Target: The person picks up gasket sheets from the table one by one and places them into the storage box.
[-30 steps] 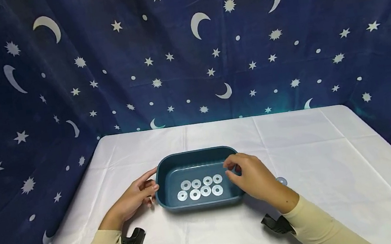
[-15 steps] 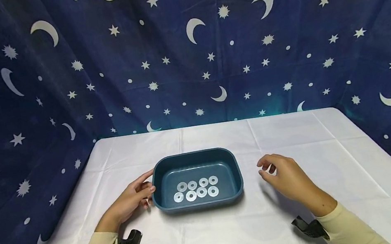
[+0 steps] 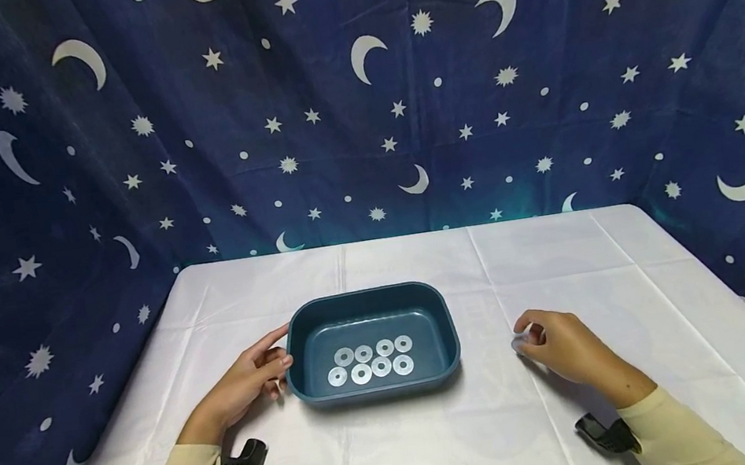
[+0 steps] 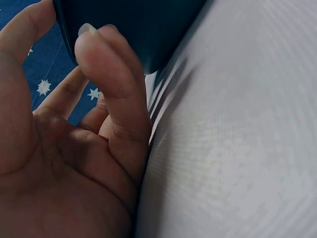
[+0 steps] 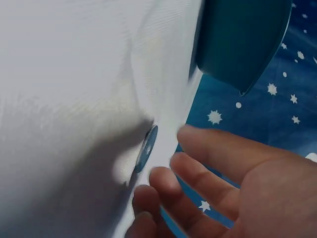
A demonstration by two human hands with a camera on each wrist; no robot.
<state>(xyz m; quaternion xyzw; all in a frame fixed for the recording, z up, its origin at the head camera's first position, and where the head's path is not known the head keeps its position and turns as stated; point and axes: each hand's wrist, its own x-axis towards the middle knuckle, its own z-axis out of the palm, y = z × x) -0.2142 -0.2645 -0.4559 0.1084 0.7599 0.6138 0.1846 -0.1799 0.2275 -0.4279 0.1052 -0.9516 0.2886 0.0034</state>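
Note:
A dark teal rectangular tub stands upright on the white cloth. Inside it lie several flat metal washers in two rough rows. My left hand rests against the tub's left end, its index finger and thumb touching the outer wall near the rim. Right of the tub, my right hand reaches down over one more washer on the cloth. In the right wrist view this washer lies flat, just beyond the fingertips, which are spread apart with nothing between them.
The white-covered table ends at a dark blue curtain printed with moons and stars, behind and along both sides. A black strap sits on the left wrist and another strap on the right.
My right hand has moved from over the tub's right end to the right and down to the lone washer. The left hand stays at the tub. The view has shifted slightly.

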